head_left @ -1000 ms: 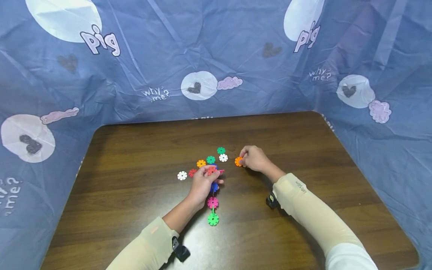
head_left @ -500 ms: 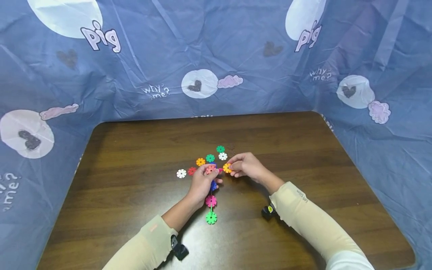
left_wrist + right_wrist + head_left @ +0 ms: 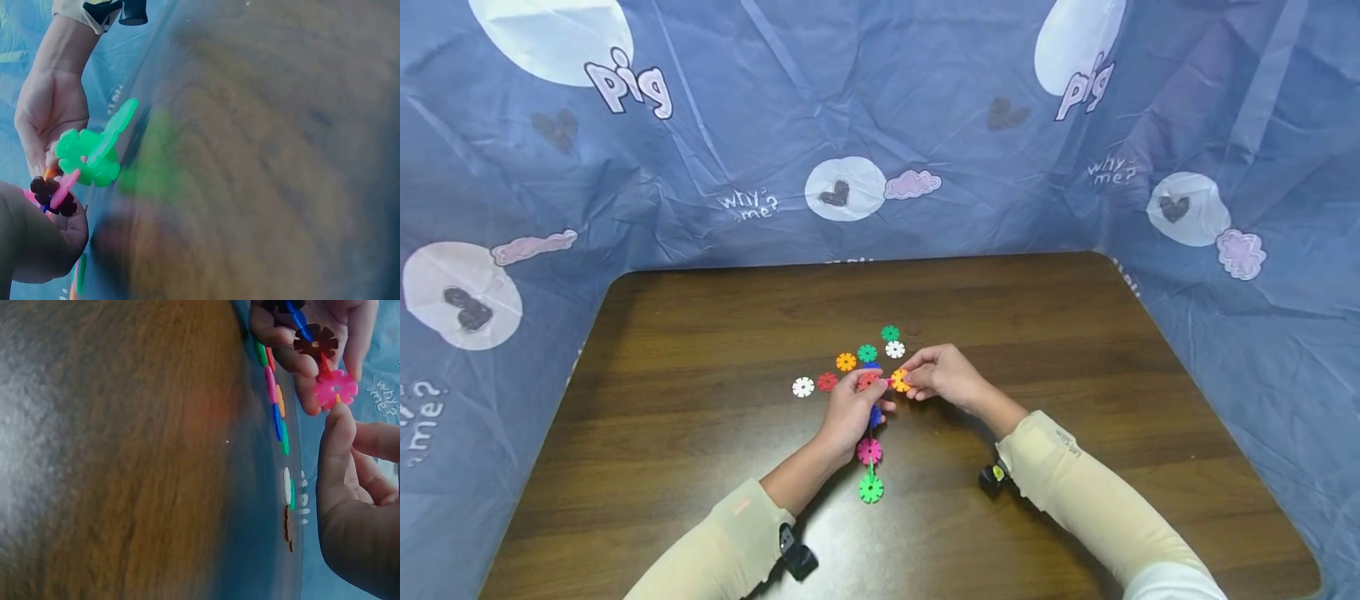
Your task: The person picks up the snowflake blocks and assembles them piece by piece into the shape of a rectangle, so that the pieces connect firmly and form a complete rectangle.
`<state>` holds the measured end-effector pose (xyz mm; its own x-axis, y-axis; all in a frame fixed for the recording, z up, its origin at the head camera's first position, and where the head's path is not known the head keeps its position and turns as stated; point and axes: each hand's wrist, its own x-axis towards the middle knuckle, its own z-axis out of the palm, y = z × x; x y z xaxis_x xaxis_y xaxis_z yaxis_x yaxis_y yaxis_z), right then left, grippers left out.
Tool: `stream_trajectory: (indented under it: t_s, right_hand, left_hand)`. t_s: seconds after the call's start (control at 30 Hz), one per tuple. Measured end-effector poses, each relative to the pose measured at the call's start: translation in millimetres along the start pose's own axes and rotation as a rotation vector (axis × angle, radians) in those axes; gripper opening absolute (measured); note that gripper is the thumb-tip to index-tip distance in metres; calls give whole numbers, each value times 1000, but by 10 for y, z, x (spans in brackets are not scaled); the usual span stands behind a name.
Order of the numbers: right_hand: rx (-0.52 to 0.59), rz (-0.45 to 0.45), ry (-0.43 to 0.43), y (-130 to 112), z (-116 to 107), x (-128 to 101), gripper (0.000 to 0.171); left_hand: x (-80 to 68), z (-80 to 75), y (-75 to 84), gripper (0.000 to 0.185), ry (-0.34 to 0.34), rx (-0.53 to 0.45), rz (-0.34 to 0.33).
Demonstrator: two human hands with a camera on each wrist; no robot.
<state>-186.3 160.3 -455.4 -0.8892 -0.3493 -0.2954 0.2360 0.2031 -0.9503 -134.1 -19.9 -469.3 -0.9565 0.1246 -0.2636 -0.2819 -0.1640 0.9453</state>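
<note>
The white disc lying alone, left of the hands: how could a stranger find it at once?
Start at the brown table and find the cluster of flower-shaped discs. The white disc is its leftmost piece, beside a red disc; the other white disc lies farther right.

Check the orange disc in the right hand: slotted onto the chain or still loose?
Cannot tell. The right hand pinches the orange disc right against the chain that the left hand holds; fingers hide the joint.

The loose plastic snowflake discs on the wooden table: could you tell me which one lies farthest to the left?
The white snowflake disc, lying alone left of the red disc; the other white disc sits near the right hand.
</note>
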Motion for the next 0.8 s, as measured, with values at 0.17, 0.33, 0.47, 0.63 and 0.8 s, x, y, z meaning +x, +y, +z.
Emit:
stream_trajectory:
  t_s: [0.17, 0.33, 0.47, 0.63, 0.8]
  right_hand:
    - [60, -14, 7, 17, 50, -14, 16]
    - [110, -24, 36, 4, 97, -12, 18]
    - [101, -35, 70, -11, 101, 10, 17]
    - [106, -32, 76, -4, 101, 34, 16]
    - [158, -14, 79, 33, 113, 55, 17]
  left_hand:
    - [-4, 30, 16, 37, -2, -6, -7]
    - [2, 60, 9, 35, 25, -29, -2]
    - [6, 86, 1, 34, 44, -50, -1]
    - [1, 104, -37, 32, 62, -107, -3]
    - [-36, 122, -43, 30, 72, -157, 25]
